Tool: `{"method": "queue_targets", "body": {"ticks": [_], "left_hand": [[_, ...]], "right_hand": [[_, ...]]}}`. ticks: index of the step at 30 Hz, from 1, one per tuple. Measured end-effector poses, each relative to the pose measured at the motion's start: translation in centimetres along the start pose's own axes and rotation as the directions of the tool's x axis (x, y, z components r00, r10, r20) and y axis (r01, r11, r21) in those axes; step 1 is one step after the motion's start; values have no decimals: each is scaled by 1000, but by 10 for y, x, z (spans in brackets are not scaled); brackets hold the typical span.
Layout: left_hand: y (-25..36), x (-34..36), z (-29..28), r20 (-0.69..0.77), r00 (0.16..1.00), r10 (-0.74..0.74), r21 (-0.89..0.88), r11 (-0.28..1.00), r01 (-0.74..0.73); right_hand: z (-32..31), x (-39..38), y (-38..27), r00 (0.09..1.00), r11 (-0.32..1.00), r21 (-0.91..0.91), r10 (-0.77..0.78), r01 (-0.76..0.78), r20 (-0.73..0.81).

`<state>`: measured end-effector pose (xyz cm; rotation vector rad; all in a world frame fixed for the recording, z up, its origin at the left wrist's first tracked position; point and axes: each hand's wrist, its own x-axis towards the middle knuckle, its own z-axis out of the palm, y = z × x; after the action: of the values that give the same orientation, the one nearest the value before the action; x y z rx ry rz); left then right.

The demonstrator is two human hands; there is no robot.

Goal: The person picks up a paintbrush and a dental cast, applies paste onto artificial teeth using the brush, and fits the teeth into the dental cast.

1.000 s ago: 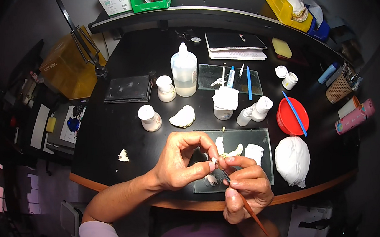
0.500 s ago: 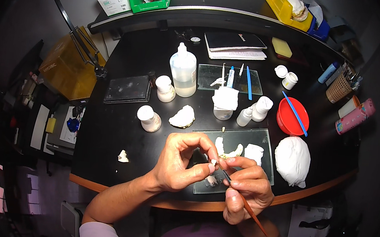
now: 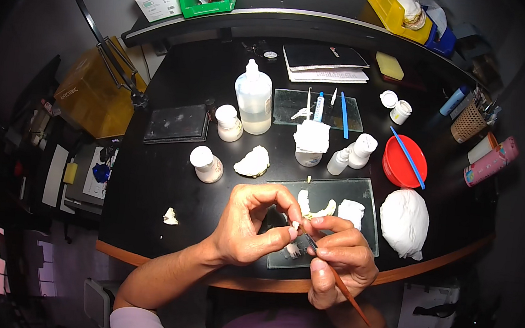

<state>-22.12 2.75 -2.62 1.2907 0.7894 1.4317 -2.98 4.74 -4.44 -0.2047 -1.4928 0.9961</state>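
My left hand [image 3: 247, 226] pinches a small white tooth-shaped piece [image 3: 296, 225] between thumb and index fingertip. My right hand [image 3: 348, 257] grips a fine brush with a reddish-brown handle [image 3: 349, 294] and dark ferrule, its tip at the piece. Whether the bristles touch it I cannot tell. Below both hands lies a glass slab [image 3: 356, 190]. It carries a cream-white arch-shaped piece [image 3: 304, 201], a folded white tissue [image 3: 350, 213] and a whitish smear [image 3: 293, 250]. A tiny tooth-like piece [image 3: 309, 179] sits near the slab's far edge.
Bottles stand beyond my hands, among them a large clear squeeze bottle [image 3: 253, 100] and a white-capped jar [image 3: 206, 165]. Rightward are a red bowl [image 3: 394, 172] with a blue stick across it and a white wrapped bundle [image 3: 403, 223]. Plaster-like fragments [image 3: 252, 162] lie left.
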Motion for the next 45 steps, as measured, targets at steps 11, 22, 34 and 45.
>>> {"method": "queue_targets", "body": {"ticks": [11,22,34,45], "left_hand": [[6,-1,2,-9,999,-40,4,999,40],[4,-1,0,1,1000,-20,12,1000,20],[4,-2,1,-5,999,-46,2,999,46],[0,-1,-1,4,1000,10,-41,999,-10]], "right_hand": [[0,-3,2,1000,999,37,-7,8,-24],[-4,1,0,996,996,-78,-47,52,71],[-1,0,0,999,999,-41,-32,32,17],[2,-3,4,999,999,30,-9,10,-33]]}}
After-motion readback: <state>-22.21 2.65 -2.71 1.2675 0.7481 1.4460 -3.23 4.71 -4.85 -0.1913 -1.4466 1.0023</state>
